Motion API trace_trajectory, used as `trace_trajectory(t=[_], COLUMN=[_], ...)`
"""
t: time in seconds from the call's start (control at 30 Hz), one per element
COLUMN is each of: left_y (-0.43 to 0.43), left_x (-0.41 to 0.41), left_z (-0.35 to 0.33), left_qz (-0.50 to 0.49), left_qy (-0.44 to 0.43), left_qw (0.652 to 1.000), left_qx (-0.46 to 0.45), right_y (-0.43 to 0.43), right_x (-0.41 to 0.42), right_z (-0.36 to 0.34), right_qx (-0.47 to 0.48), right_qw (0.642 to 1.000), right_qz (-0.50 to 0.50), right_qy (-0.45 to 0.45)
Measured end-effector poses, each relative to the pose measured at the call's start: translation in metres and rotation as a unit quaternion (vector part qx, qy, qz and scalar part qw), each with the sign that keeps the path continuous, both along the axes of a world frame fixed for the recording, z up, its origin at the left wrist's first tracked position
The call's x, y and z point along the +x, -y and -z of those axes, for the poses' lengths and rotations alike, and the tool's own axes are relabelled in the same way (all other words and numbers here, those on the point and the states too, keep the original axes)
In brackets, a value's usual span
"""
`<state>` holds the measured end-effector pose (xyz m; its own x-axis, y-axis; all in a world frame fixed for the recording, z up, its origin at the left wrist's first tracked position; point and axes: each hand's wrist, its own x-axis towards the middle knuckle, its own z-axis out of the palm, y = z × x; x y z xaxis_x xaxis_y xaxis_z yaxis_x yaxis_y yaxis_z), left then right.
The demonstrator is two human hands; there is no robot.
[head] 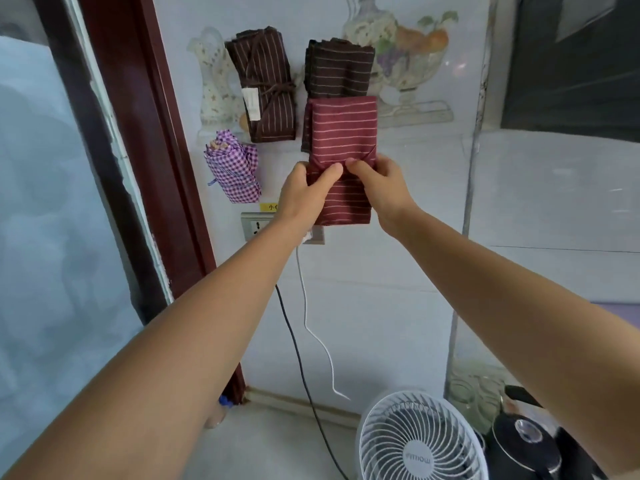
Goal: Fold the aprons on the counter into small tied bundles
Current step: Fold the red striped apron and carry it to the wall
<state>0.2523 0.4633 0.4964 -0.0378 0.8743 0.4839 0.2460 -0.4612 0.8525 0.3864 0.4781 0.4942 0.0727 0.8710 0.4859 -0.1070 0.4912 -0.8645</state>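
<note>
A folded maroon striped apron point(341, 133) is held up against the white tiled wall, with its strap wrapped across the middle. My left hand point(304, 192) grips its left side, thumb on the front. My right hand point(379, 188) pinches the strap at the bundle's middle. Behind it hangs a folded dark brown striped apron point(337, 69). To the left hangs a tied brown striped bundle point(265, 88) with a white tag. A tied purple checked bundle point(233, 168) hangs lower left.
A wall socket point(254, 225) sits under my left wrist, with a black cord point(298, 358) and a white cord point(311, 327) trailing down. A white fan point(419, 441) and a black kettle point(523, 445) stand at the bottom right. A dark red door frame point(138, 133) runs along the left.
</note>
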Motion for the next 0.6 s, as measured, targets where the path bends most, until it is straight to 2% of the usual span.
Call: trace_trajectory(t=[0.07, 0.23, 0.47, 0.6], left_y=[-0.004, -0.017, -0.033, -0.045], left_x=[0.016, 0.043, 0.070, 0.086], left_z=[-0.010, -0.032, -0.075, -0.097], left_qz=[0.042, 0.007, 0.058, -0.005], left_qy=[0.014, -0.049, -0.041, -0.058], left_qw=[0.999, 0.996, 0.994, 0.988], left_qx=[-0.014, 0.070, 0.085, 0.147], right_y=[-0.001, -0.004, -0.012, -0.023], right_x=[0.017, 0.045, 0.072, 0.082], right_z=[-0.015, -0.037, -0.081, -0.110], right_qx=[0.006, 0.005, 0.061, 0.090], right_qw=[0.999, 0.999, 0.992, 0.989], right_qz=[0.032, 0.039, 0.096, 0.114], right_qy=[-0.032, -0.019, -0.049, -0.038])
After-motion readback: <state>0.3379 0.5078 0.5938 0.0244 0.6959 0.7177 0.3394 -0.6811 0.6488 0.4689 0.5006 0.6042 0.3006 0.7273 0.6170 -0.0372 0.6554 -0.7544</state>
